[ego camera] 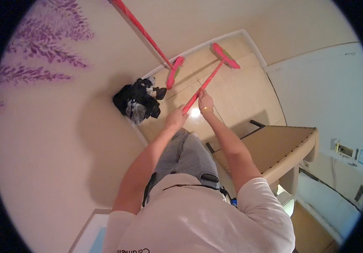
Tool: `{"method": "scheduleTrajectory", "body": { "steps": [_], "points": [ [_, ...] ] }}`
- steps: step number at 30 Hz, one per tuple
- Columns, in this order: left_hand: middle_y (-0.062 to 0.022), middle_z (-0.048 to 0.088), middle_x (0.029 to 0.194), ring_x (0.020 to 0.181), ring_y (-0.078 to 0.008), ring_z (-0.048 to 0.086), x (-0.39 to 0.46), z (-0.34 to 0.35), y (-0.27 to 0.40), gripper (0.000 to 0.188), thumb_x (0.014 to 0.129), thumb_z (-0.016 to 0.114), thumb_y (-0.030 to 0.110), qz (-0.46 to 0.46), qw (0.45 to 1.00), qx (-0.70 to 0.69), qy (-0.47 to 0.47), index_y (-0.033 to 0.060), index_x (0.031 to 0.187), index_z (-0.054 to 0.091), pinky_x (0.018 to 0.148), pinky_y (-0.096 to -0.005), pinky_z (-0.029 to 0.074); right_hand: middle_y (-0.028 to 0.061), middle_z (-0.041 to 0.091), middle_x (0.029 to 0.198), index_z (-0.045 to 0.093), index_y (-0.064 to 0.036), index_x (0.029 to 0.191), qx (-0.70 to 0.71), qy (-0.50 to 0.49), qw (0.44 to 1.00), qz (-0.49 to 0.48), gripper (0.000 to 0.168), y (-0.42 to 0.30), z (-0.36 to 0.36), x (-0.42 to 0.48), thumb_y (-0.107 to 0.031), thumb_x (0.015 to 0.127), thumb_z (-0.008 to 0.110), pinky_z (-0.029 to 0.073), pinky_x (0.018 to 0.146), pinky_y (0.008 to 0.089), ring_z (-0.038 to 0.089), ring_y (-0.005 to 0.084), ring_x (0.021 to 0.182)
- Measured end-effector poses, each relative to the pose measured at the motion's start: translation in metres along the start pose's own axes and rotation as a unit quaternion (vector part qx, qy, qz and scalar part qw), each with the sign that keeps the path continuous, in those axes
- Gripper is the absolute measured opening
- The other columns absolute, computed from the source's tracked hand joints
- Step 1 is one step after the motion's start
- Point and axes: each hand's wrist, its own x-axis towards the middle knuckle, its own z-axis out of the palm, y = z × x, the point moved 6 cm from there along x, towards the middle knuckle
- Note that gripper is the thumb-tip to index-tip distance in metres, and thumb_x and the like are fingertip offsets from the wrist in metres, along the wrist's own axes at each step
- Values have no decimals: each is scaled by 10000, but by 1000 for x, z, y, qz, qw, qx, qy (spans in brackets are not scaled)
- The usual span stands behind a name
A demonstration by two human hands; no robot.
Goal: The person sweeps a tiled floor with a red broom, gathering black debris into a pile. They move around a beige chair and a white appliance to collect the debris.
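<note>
Both my hands grip the red handle of a push broom. My left hand closes around the handle's near end, while my right hand, with a gold-coloured band at the wrist, holds it farther along. The broom's pink head with greenish bristles rests on the tiled floor towards the far corner. A second broom, of like red handle and pink head, leans against the wall to the left of mine, its head on the floor. The two broom heads are apart.
A heap of black and clear plastic bags lies against the left wall, which bears purple painted sprigs. To my right is a beige upholstered piece of furniture with dark legs. Beyond it stands a white door.
</note>
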Motion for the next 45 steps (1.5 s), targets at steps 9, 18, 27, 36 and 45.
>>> {"method": "scheduleTrajectory", "body": {
  "steps": [9, 18, 27, 36, 45],
  "points": [
    [-198, 540, 861, 769, -345, 526, -1, 67, -32, 354, 764, 436, 187, -9, 1000, -24, -12, 87, 1102, 393, 662, -404, 407, 70, 390, 1149, 485, -140, 991, -320, -124, 920, -187, 254, -3, 29, -18, -179, 742, 447, 419, 726, 400, 425, 267, 992],
    [-153, 535, 882, 761, -256, 523, -198, -44, -89, 445, 786, 428, 214, -145, 984, -19, -105, 110, 1201, 309, 684, -348, 414, 67, 554, 758, 556, -130, 710, -216, -300, 849, -378, 135, -98, 111, -186, -247, 647, 531, 340, 718, 421, 519, 237, 784],
    [-80, 517, 685, 642, -152, 500, -256, -88, -53, 369, 784, 423, 232, -253, 952, -161, -68, 90, 1124, 413, 606, -286, 407, 62, 562, 695, 561, -132, 682, -209, -364, 762, -492, 140, -153, 66, -217, -244, 598, 568, 331, 706, 410, 548, 238, 725],
    [-181, 539, 882, 825, -325, 509, -143, -17, -59, 397, 765, 441, 271, -122, 986, -112, -1, 76, 1110, 410, 704, -391, 391, 57, 568, 775, 568, -142, 732, -251, -348, 791, -435, 146, -96, 61, -104, -253, 651, 519, 349, 733, 421, 527, 238, 805],
    [-166, 551, 841, 779, -328, 523, -258, -92, -88, 354, 705, 534, 241, -233, 972, -17, -3, 90, 1016, 460, 685, -406, 408, 57, 562, 727, 552, -148, 749, -195, -412, 755, -471, 146, -156, 117, -231, -254, 653, 526, 342, 734, 418, 531, 236, 772]
  ]
}}
